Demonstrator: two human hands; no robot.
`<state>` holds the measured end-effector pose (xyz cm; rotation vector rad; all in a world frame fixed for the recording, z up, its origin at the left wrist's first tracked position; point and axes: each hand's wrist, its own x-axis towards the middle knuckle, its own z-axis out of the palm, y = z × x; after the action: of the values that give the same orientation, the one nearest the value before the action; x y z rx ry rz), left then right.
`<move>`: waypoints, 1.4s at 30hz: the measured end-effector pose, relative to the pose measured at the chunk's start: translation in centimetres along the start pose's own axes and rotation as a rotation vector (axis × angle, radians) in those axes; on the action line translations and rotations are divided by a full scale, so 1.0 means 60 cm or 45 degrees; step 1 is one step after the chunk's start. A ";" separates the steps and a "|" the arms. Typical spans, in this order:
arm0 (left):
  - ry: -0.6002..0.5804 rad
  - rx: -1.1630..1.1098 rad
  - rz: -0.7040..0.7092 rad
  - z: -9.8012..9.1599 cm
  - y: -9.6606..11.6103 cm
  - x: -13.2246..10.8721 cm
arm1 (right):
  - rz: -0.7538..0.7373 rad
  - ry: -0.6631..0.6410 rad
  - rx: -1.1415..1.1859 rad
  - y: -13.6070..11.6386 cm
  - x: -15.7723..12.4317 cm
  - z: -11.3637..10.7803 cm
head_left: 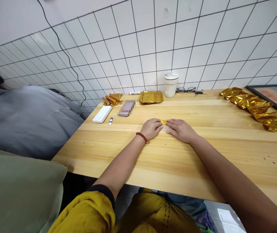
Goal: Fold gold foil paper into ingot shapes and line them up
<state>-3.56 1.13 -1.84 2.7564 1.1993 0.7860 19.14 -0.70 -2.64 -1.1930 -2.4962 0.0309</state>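
A small piece of gold foil paper (164, 122) lies on the wooden table (133, 155), between my two hands. My left hand (152, 128), with a red bead bracelet (142, 137) at the wrist, presses its fingers on the paper's left end. On the right end rest the fingers of my right hand (180, 130). Both hands are closed, with fingers together and pointing toward each other. A pale strip shows just below the gold, between the thumbs; what it is cannot be made out.
Gold foil pieces (151, 97) lie near the wall, beside a white cup (171, 84), glasses (186, 90) and keys (201, 93). Folded gold shapes (255, 105) line the right. Left are a white case (102, 114), a small tube (110, 121) and a person (28, 119).
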 end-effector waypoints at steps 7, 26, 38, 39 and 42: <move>-0.003 -0.001 0.001 0.003 -0.003 0.000 | -0.004 0.016 0.002 -0.001 0.000 0.001; 0.013 -0.016 0.000 0.001 0.000 0.000 | -0.014 0.022 -0.013 0.003 -0.001 0.003; -0.014 0.010 0.007 0.000 0.001 0.002 | -0.015 0.008 -0.021 0.003 0.000 0.002; -0.011 0.007 0.011 0.000 0.001 0.002 | -0.013 0.005 -0.018 0.003 0.000 0.002; -0.001 -0.005 0.016 0.001 0.000 0.002 | -0.008 0.002 -0.006 0.002 0.000 0.001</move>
<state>-3.47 1.21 -1.83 2.7636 1.1805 0.7878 19.22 -0.63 -2.74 -1.1868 -2.5002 0.0224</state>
